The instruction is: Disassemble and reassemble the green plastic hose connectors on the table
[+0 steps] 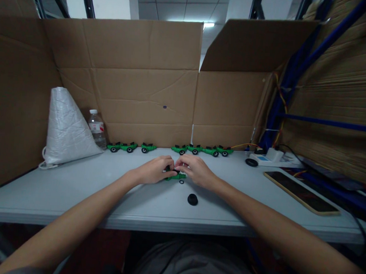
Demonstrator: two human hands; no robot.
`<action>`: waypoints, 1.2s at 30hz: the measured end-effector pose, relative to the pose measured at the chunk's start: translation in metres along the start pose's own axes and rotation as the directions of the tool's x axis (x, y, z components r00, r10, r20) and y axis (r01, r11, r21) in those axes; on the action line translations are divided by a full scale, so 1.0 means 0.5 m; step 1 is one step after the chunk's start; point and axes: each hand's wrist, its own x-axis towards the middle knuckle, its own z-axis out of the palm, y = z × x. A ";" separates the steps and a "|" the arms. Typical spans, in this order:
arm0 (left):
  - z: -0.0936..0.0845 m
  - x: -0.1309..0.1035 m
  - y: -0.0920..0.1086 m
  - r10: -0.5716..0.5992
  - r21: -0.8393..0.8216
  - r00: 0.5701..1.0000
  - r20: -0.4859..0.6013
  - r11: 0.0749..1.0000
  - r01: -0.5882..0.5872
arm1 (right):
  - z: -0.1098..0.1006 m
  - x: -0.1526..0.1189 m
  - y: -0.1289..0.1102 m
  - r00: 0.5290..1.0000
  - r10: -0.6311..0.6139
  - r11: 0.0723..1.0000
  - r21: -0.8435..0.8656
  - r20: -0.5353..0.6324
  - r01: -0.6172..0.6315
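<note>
A green toy car (177, 176) is at the middle of the table, partly hidden by my fingers. My left hand (155, 169) is closed around its left part, thumb along the near side. Over the car's top my right hand (198, 171) has its fingertips pinched together, close to the left fingertips. Whatever sits in that pinch is too small to make out. Just below the car shows a small dark ring with a pale centre (182, 182); I cannot tell if it is attached. Nearer the table's front edge lies a round black piece (193, 199).
Several green toy cars (195, 149) line the back of the table (129, 210) along a cardboard wall (142, 97). A silvery bag (68, 130) and a water bottle (97, 129) stand at left. At right are a phone (300, 193), a power strip (271, 158) and a black disc (251, 162).
</note>
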 end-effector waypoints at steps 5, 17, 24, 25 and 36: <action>0.001 0.001 -0.001 -0.001 0.005 1.000 0.001 1.000 0.001 | 0.003 -0.001 -0.001 0.999 -0.042 0.999 -0.004 0.006 0.042; 0.001 0.000 -0.005 -0.005 0.023 1.000 -0.002 1.000 0.005 | 0.002 -0.002 -0.004 0.999 -0.032 0.998 -0.048 0.026 0.033; 0.000 -0.001 -0.002 -0.028 0.032 1.000 0.004 0.999 0.028 | 0.008 -0.001 0.004 0.999 0.032 0.999 -0.032 0.036 -0.031; 0.001 -0.002 -0.003 -0.025 0.032 1.000 0.004 0.999 0.025 | 0.009 -0.001 0.005 0.999 0.033 0.999 -0.021 0.038 -0.032; -0.001 -0.003 0.001 -0.011 0.017 1.000 0.021 1.000 0.010 | 0.007 -0.002 -0.007 0.996 0.076 0.997 -0.010 0.043 -0.075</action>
